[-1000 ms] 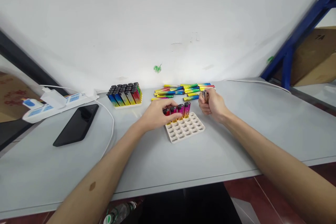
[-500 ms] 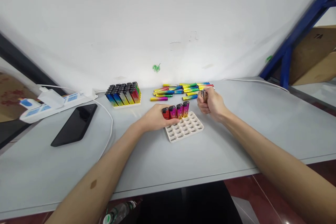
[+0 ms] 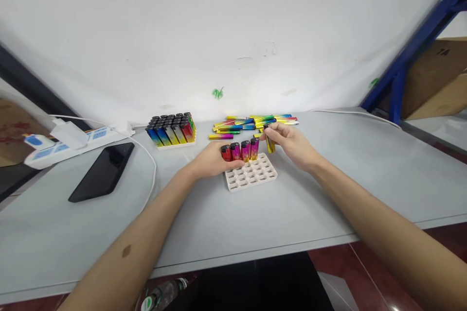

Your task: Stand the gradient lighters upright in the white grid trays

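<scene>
A white tray with rows of slots (image 3: 251, 175) lies in front of me. Along its back row stand a red lighter (image 3: 226, 154) and several purple-and-gold lighters (image 3: 245, 151), all with black tops. My left hand (image 3: 208, 160) is closed at the tray's back left corner, thumb across the front of the lighters; its other fingers are mostly hidden behind them. Just off the back right corner, my right hand (image 3: 292, 143) pinches a yellow lighter (image 3: 270, 145) by its dark top, held nearly upright. Behind lie loose, shiny, multicoloured lighters (image 3: 237, 128).
A second tray filled with upright lighters (image 3: 171, 131) stands at the back left. Further left are a black phone (image 3: 102, 172), a power strip (image 3: 98, 136) and a white cable (image 3: 154, 170). The wall (image 3: 219, 34) bounds the table's back.
My right hand has turned and come left toward the tray, bringing the yellow lighter into clear view. The tray and my left hand appear slightly further left and up.
</scene>
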A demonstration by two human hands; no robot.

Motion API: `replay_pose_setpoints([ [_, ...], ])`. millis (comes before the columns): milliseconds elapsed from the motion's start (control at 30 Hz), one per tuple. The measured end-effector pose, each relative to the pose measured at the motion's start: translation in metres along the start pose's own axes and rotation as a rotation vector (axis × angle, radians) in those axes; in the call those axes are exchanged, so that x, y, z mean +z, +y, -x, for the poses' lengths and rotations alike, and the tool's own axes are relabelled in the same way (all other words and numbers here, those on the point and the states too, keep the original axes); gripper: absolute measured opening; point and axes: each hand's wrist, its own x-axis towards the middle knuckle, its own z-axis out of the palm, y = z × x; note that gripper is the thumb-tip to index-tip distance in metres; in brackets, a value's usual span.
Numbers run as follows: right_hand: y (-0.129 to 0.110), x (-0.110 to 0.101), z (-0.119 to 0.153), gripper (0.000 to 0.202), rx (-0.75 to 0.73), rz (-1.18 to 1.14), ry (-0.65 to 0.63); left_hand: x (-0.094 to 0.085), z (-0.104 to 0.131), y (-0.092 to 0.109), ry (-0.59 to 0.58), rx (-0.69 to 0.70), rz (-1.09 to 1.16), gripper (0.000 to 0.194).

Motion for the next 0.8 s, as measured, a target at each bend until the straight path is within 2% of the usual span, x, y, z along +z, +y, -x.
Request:
replay_pose_setpoints([
  [167, 0.001, 0.001, 0.000, 0.035, -0.040, -0.101, -0.064, -0.002, -0.001, -0.002, 0.014, 0.012, 0.004, 0.034],
  [333, 0.003, 0.004, 0.000, 0.031, -0.081, -0.103, -0.146, -0.002, -0.001, -0.002, 0.020, 0.023, 0.048, 0.035],
  [500, -0.002, -0.002, 0.000, 0.023, -0.139, 0.076, -0.173, -0.002, 0.000, -0.002, 0.022, -0.021, 0.035, 0.035],
  [667, -0.002, -0.013, -0.001, 0.023, -0.089, 0.200, -0.179, -0.003, 0.000, -0.003, 0.009, -0.019, 0.032, 0.037],
  [800, 0.000, -0.012, 0.001, 0.022, -0.080, 0.276, -0.168, -0.003, 0.000, -0.003, -0.020, -0.040, 0.012, 0.039],
])
